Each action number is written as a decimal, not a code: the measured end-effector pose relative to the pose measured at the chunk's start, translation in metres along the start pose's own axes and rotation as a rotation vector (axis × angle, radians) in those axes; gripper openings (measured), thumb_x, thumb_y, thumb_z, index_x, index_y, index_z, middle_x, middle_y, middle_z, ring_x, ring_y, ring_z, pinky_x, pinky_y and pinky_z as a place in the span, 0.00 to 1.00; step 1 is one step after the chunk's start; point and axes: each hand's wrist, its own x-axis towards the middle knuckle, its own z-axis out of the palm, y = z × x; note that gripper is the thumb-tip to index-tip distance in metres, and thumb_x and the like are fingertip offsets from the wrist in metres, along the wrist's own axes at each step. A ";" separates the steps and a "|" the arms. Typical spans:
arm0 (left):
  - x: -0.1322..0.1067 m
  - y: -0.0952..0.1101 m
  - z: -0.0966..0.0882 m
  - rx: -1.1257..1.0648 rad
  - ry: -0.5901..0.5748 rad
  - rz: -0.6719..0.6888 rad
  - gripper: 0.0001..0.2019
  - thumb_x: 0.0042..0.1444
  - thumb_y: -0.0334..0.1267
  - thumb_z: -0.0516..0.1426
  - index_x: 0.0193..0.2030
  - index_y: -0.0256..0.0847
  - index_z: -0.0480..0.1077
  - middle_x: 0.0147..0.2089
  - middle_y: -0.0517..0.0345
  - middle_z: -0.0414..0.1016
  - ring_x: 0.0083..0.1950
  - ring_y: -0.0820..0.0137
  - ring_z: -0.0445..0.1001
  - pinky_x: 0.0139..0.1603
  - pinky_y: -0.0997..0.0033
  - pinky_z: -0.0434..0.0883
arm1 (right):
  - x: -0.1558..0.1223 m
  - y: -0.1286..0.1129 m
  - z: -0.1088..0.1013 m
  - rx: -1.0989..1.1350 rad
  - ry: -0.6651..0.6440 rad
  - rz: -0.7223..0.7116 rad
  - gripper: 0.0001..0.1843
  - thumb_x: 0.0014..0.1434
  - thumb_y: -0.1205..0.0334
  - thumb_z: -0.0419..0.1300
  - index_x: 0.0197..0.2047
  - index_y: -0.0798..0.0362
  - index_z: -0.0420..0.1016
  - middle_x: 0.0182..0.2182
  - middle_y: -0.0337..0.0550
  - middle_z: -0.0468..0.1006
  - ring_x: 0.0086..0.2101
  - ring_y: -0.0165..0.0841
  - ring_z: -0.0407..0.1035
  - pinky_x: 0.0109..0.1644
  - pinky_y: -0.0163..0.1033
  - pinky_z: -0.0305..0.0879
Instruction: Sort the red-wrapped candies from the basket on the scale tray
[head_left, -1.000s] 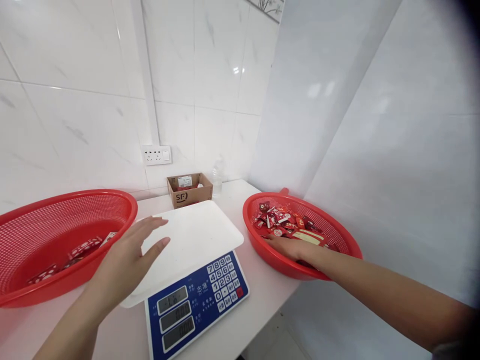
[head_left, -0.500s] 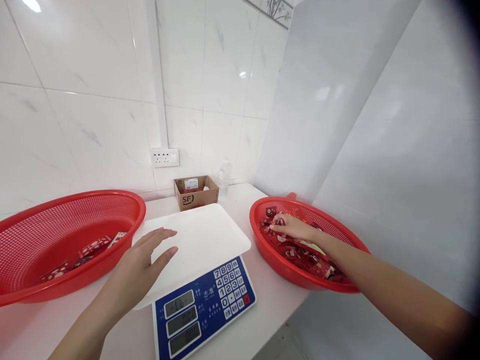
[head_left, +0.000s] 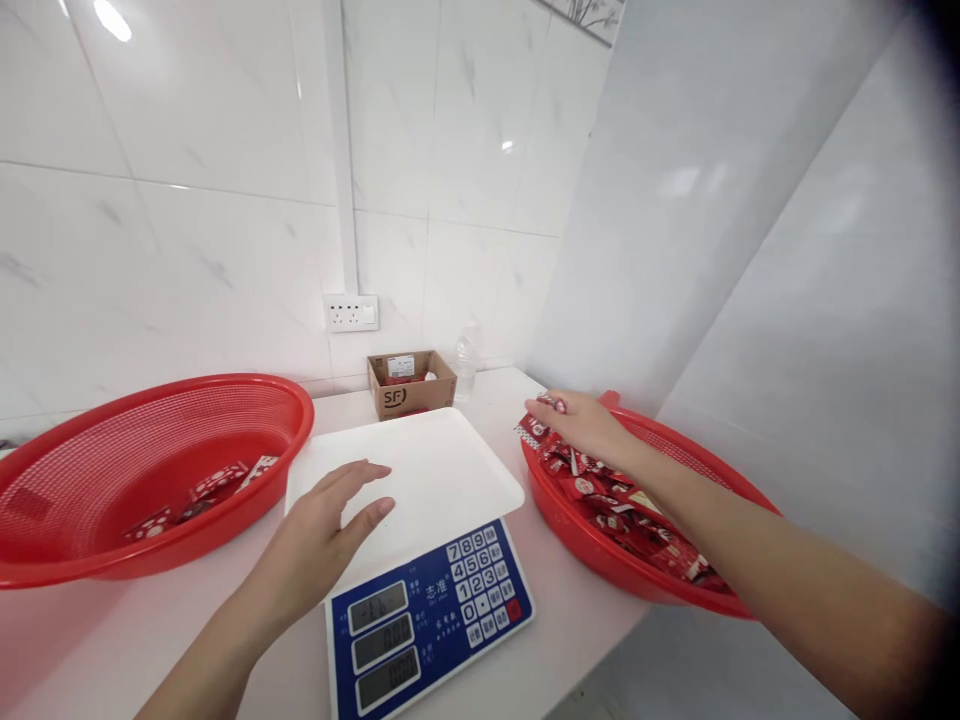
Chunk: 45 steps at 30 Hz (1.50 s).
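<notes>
My right hand (head_left: 576,422) is closed on some small red packets (head_left: 534,430), just above the rim at the far left side of the right red basket (head_left: 570,530). More red packets (head_left: 600,490) fill that basket below my forearm. Over the white pan (head_left: 427,470) of the weighing scale, my left hand (head_left: 330,525) hovers with fingers and thumb apart, holding nothing. The scale's blue panel (head_left: 431,615) has number keys and three small displays. No packet lies on the pan.
At the left stands another red basket (head_left: 277,470) with a few packets (head_left: 217,480) at its bottom. Behind the scale are a small cardboard box (head_left: 420,397) and a clear plastic bottle (head_left: 466,365). A socket (head_left: 352,313) is on the tiled wall.
My right hand has come up from among the packets in the right basket, now gripping some of them. My left hand keeps its open pose over the pan. The view has shifted slightly.
</notes>
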 end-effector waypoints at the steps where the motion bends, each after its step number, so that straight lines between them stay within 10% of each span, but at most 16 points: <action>1: -0.002 0.004 0.000 -0.041 -0.013 0.005 0.22 0.60 0.55 0.49 0.54 0.48 0.69 0.60 0.56 0.71 0.60 0.59 0.68 0.51 0.63 0.72 | -0.003 -0.018 0.009 0.029 -0.030 -0.051 0.21 0.57 0.44 0.53 0.21 0.50 0.58 0.20 0.34 0.64 0.26 0.32 0.60 0.30 0.37 0.52; 9: -0.005 0.021 0.003 -0.275 0.015 0.015 0.14 0.61 0.50 0.50 0.41 0.43 0.70 0.42 0.56 0.77 0.43 0.64 0.72 0.40 0.68 0.68 | -0.028 -0.107 0.093 0.356 -0.324 -0.304 0.20 0.61 0.44 0.50 0.26 0.51 0.63 0.24 0.38 0.72 0.26 0.30 0.67 0.30 0.35 0.58; 20: 0.006 0.003 0.001 -0.546 0.007 -0.050 0.18 0.61 0.51 0.49 0.28 0.41 0.65 0.29 0.60 0.68 0.34 0.69 0.67 0.38 0.69 0.67 | -0.025 -0.106 0.108 0.558 -0.363 -0.306 0.24 0.61 0.42 0.50 0.24 0.52 0.63 0.21 0.37 0.67 0.23 0.29 0.65 0.28 0.35 0.62; 29: 0.008 -0.005 0.002 -0.262 0.093 -0.104 0.18 0.62 0.50 0.45 0.27 0.42 0.63 0.26 0.62 0.68 0.30 0.68 0.67 0.32 0.70 0.65 | -0.012 -0.098 0.111 0.514 -0.364 -0.176 0.20 0.64 0.48 0.45 0.28 0.53 0.63 0.20 0.37 0.69 0.19 0.26 0.64 0.22 0.32 0.58; 34: 0.009 -0.014 0.004 0.067 0.140 -0.150 0.10 0.59 0.42 0.51 0.32 0.42 0.70 0.37 0.52 0.74 0.41 0.57 0.72 0.41 0.59 0.68 | -0.011 -0.086 0.107 0.327 -0.391 -0.198 0.06 0.58 0.61 0.55 0.34 0.52 0.70 0.28 0.40 0.78 0.26 0.30 0.69 0.29 0.34 0.63; 40: 0.011 -0.018 0.013 0.233 0.044 0.033 0.18 0.59 0.30 0.51 0.55 0.44 0.69 0.65 0.48 0.64 0.67 0.56 0.57 0.65 0.52 0.58 | -0.013 -0.073 0.106 0.104 -0.355 -0.328 0.22 0.56 0.67 0.57 0.56 0.51 0.70 0.57 0.50 0.70 0.51 0.40 0.67 0.53 0.45 0.63; 45: 0.009 -0.021 0.014 0.287 -0.103 0.086 0.17 0.62 0.31 0.48 0.55 0.36 0.70 0.64 0.43 0.66 0.68 0.55 0.59 0.66 0.49 0.60 | -0.017 -0.069 0.103 -0.079 -0.383 -0.449 0.16 0.58 0.67 0.57 0.49 0.51 0.77 0.53 0.49 0.73 0.54 0.43 0.64 0.57 0.46 0.59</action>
